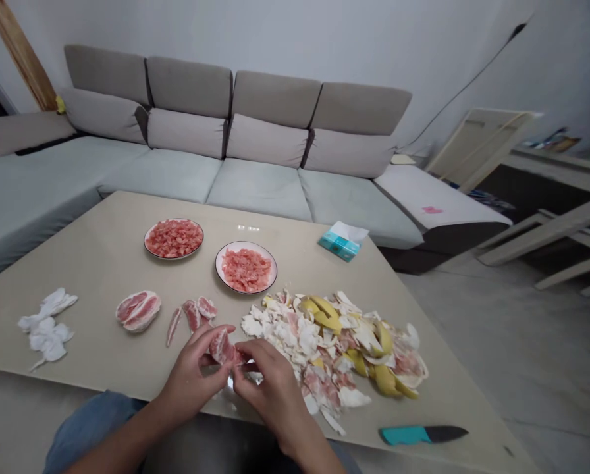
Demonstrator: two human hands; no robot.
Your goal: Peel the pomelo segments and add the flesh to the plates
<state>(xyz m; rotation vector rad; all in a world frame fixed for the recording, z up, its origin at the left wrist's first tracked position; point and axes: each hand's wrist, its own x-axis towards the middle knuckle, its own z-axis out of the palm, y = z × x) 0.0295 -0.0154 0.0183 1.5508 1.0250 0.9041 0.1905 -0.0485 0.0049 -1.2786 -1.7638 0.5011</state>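
Note:
Between both hands, above the table's near edge, is a pink pomelo segment (pixel 222 347). My left hand (pixel 195 370) grips it from the left, its fingers curled around the back. From the right, my right hand (pixel 270 382) pinches its end with thumb and fingers. Just beyond my left hand lie a few loose segments (pixel 192 316) and one thin segment (pixel 173 327). Farther left sits a peeled part of the pomelo (pixel 138 311). Two plates hold pink pulp pieces: a fuller plate (pixel 173 257) at the back left and another plate (pixel 218 263) nearer the middle.
A wide heap of white pith and yellow peel (pixel 324 342) covers the table right of my hands. A teal-handled knife (pixel 423 434) lies at the near right edge. Crumpled tissues (pixel 51 326) are at left, a tissue box (pixel 342 242) at back right. Behind stands a grey sofa (pixel 260 187).

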